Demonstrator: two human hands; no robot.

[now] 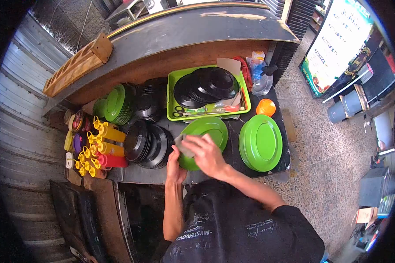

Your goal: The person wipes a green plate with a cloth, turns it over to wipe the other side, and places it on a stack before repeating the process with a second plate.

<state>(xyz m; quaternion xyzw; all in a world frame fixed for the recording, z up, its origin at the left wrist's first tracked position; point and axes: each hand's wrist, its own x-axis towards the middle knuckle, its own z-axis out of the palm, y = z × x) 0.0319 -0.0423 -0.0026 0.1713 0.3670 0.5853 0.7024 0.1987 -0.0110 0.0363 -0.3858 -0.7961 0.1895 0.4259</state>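
Note:
A green plate [213, 131] is tilted in front of me over the counter. My left hand [175, 168] grips its near left edge. Across the plate's face lies my right hand [207, 155], its fingers closed on a greyish cloth [186, 148] pressed near the left rim. The hand hides part of the plate. To the right stands a stack of green plates [263, 142]. Black plates [151, 144] are stacked on the left, close to my left hand.
Behind the plate, a lime-green tray [172, 94] holds black plates [215, 83] and scissors [178, 111]. Yellow and red squeeze bottles [109, 147] crowd the left end. An orange cup [266, 107] and a spray bottle [263, 83] stand at the right. More green plates [117, 104] sit back left.

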